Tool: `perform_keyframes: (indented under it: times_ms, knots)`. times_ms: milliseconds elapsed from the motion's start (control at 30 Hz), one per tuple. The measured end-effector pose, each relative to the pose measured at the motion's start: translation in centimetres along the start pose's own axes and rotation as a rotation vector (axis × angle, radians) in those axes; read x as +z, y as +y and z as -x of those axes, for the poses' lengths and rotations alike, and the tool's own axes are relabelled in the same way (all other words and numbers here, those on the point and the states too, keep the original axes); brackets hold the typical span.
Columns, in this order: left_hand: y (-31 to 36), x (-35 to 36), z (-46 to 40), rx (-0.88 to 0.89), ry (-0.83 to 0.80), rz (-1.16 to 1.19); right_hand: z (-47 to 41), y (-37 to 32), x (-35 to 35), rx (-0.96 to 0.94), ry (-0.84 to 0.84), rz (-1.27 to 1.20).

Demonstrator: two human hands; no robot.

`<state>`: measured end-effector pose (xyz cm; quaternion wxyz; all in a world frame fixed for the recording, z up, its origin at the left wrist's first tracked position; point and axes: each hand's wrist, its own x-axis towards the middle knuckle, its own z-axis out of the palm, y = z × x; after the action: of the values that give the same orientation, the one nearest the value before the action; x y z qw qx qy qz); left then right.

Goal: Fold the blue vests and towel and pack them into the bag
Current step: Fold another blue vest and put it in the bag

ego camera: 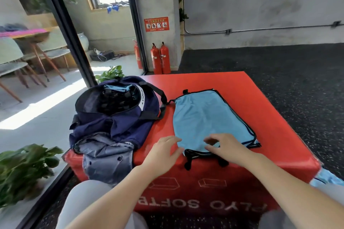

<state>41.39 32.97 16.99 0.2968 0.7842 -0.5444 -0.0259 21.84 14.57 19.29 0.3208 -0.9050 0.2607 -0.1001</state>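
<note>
Reaching over: both bare hands are at the near edge of a light blue fabric vest with black trim (208, 117), which lies flat on a red padded soft box with white lettering (279, 135).
Left hand: the left hand (163, 151) has its fingers straight and loosely spread, fingertips at the vest's near left corner; whether they touch the cloth I cannot tell.
Right hand: the right hand (223, 146) is over the vest's near hem, fingers bent downward onto the fabric; whether it pinches the cloth I cannot tell.
Vest: right half of the box top, black straps (189, 161) trailing over the near edge.
Bag: a navy blue fabric duffel bag with black handles (115, 113) sits on the left part of the box, just beside the vest, top gaping, with a bit of light blue cloth (115, 87) visible inside at its far end.
Grey cloth: a grey garment with snap buttons (106, 158) hangs over the box's near left corner, touching the bag.
More blue: a piece of light blue fabric (327, 178) shows at the box's near right corner.
Surroundings: two red fire extinguishers (161, 58) stand far by the wall; green leafy plants (24, 169) are near left.
</note>
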Motion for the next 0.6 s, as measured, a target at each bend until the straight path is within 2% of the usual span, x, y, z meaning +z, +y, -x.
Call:
perform_keyframes:
  times_ms: [100,200,400,600]
  knots:
    - [1.3,0.9,0.3,0.028,-0.037,0.03,0.9,3.8,-2.2,0.063,0.041,0.171]
    - [2.2,1.9,0.0,0.075,-0.098,-0.037,2.5,7.1,-4.1,0.089,0.057,0.312]
    - [2.3,2.5,-0.2,0.057,-0.132,-0.139,5.1,9.5,-5.2,0.074,0.076,0.271]
    - [0.1,1.1,1.2,0.034,-0.186,-0.084,6.8,9.5,-4.6,0.065,-0.016,0.249]
